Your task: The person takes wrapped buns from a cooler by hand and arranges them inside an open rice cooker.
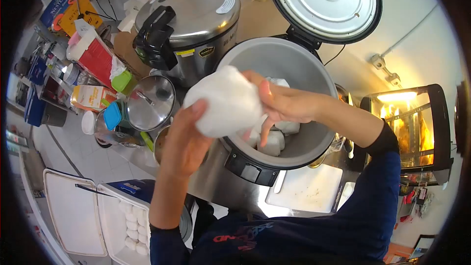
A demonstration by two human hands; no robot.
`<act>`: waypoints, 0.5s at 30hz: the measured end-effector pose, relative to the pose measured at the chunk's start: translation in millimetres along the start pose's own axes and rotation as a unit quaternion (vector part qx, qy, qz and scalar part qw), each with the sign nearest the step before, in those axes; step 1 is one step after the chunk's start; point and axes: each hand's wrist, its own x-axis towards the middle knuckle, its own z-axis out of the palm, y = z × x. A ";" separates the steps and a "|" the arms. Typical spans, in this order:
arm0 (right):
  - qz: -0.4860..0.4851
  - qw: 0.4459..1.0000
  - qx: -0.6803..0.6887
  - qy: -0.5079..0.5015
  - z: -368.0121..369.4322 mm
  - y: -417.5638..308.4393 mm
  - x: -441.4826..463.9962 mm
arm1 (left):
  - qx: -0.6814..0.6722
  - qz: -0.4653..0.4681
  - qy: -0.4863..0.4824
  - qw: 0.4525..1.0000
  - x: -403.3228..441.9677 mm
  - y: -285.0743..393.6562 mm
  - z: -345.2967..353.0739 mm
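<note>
A white rounded bundle [225, 102] is held up over the left rim of an open rice cooker [314, 76]. My left hand [185, 140] grips the bundle from its lower left, thumb on its face. At its right side is my right hand [282, 102], fingers spread, the upper ones reaching the bundle's edge. Several white wrapped bundles [271, 143] lie inside the grey pot, partly hidden by my right hand. The cooker's round lid [327, 2] stands raised behind it.
Another large steel cooker [196, 14], closed, stands behind at left. A glass-lidded pot [151, 103] is beside it. A white cutting board [306, 189] lies in front. An open cooler [110, 221] at lower left holds several white bundles. A lit glass cabinet [407, 132] stands at right.
</note>
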 end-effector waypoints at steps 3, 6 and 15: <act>0.037 0.993 0.046 0.106 -28.9 -2.8 -13.3 | -0.054 0.017 -0.005 0.998 13.7 -5.3 7.7; 0.102 0.970 -0.071 0.207 -75.2 20.2 -14.3 | -0.093 0.046 0.035 0.994 8.6 -3.1 -3.8; 0.300 0.942 -0.149 -0.018 -105.1 108.9 65.0 | -0.096 0.041 0.149 0.983 -1.5 -9.3 -20.4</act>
